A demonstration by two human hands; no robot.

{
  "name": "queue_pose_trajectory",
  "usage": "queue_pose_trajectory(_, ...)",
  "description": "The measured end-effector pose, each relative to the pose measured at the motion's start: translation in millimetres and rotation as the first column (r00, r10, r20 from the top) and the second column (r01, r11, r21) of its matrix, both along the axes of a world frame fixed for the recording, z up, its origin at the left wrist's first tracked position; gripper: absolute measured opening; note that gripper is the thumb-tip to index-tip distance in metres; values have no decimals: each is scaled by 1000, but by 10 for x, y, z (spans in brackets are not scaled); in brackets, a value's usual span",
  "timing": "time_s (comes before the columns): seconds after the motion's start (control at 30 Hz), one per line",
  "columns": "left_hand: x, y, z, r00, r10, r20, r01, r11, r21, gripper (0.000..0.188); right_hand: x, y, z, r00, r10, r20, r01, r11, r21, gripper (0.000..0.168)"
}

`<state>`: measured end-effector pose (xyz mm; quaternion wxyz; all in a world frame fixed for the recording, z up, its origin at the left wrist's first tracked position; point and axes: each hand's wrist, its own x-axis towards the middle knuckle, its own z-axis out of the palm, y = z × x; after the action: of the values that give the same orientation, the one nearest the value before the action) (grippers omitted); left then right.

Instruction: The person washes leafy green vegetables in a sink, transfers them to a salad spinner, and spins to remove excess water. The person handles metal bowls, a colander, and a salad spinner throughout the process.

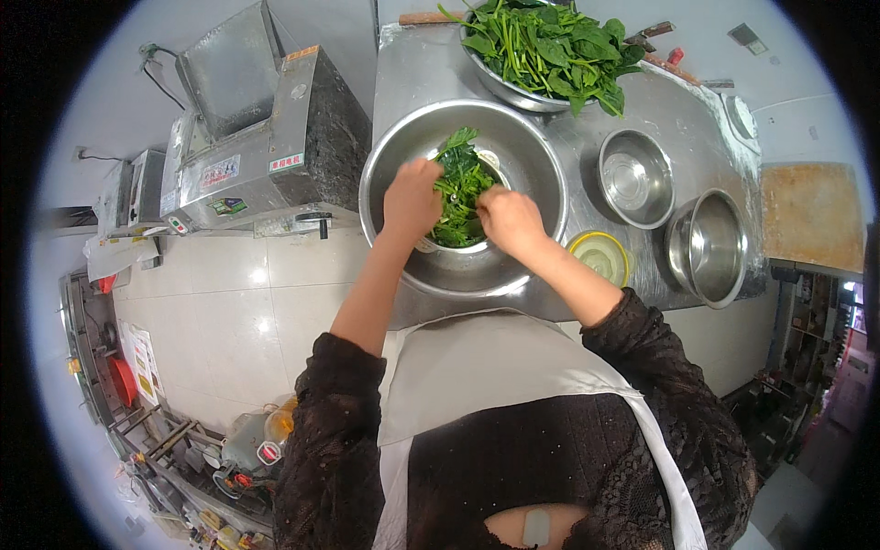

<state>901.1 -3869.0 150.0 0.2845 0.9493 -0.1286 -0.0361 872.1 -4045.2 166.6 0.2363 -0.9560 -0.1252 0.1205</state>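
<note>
Chopped-looking leafy greens (457, 223) fill a round container with a pale rim (489, 161), which stands inside a large stainless steel basin (474, 278). A small metal tip (454, 197) shows amid the greens. My left hand (414, 196), fingers curled, grips greens at the container's left side. On the right side my right hand (510, 218) pinches greens near the rim; its fingertips are partly hidden. Beyond the basin, a metal bowl (509, 93) is heaped with long-stemmed spinach-like leaves (550, 55).
Two steel bowls, one upright (636, 179) and one tilted (718, 247), stand at the right of the metal table (416, 69). A yellow-rimmed bowl (599, 256) of pale liquid is beside my right forearm. A large metal machine (275, 137) stands left, with a crank handle (323, 223).
</note>
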Motion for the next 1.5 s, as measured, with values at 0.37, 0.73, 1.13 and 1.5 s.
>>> queue_pose_trajectory(0.37,265,47,-536,926,-300,227,323,944,-70,46,178,-33,-259,946,26,322,-63,992,107,35)
queue_pose_trajectory(0.73,216,-48,-828,966,-240,-94,248,964,97,49,520,157,-861,947,299,117,-270,939,-211,36)
queue_pose_trajectory(1.13,-152,20,-189,940,-82,330,84,996,6,23,-32,-458,-232,918,-259,299,71,851,520,22)
queue_pose_trajectory(1.5,-413,-147,-102,944,65,322,-63,998,-18,16,-368,-2516,-785,126,-573,-810,715,-513,474,28)
